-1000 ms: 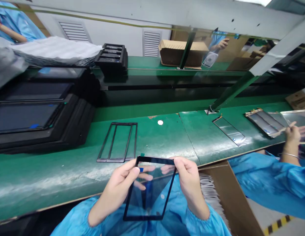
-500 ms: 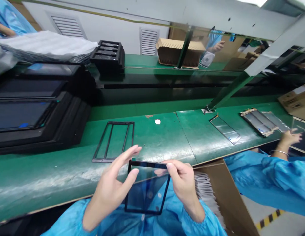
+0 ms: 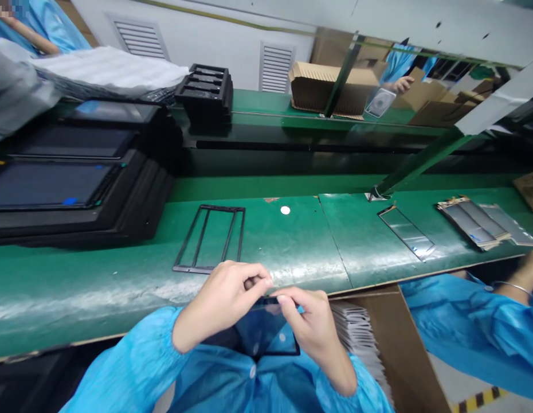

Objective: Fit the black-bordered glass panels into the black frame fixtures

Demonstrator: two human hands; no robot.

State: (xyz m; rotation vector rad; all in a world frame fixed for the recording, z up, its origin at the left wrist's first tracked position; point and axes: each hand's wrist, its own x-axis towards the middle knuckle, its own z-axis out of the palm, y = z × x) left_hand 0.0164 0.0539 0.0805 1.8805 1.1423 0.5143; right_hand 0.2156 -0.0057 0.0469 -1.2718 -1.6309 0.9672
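A black-bordered clear panel (image 3: pixel 266 330), like a touch-screen glass, is tilted in front of my chest. My right hand (image 3: pixel 312 321) is closed on its top edge, thumb on the near face. My left hand (image 3: pixel 232 298) is closed in a pinch over the panel's top left corner and hides that corner. What the left fingertips hold, if anything, is too small to make out. Beyond my left hand, a thin black frame with two inner bars (image 3: pixel 196 238) lies on the green bench (image 3: pixel 292 246).
Stacked black trays (image 3: pixel 141 189) with dark screens stand at left. A slim glass panel (image 3: pixel 406 232) and a stack of panels (image 3: pixel 473 221) lie at right, near a co-worker's sleeve (image 3: pixel 473 321). A green post (image 3: pixel 412 163) rises from the bench. A cardboard box (image 3: pixel 404 338) stands beside me.
My left hand has gone from spread fingers to a pinch at the panel's top edge, moving right. The panel is tilted flatter. The view has shifted slightly left.
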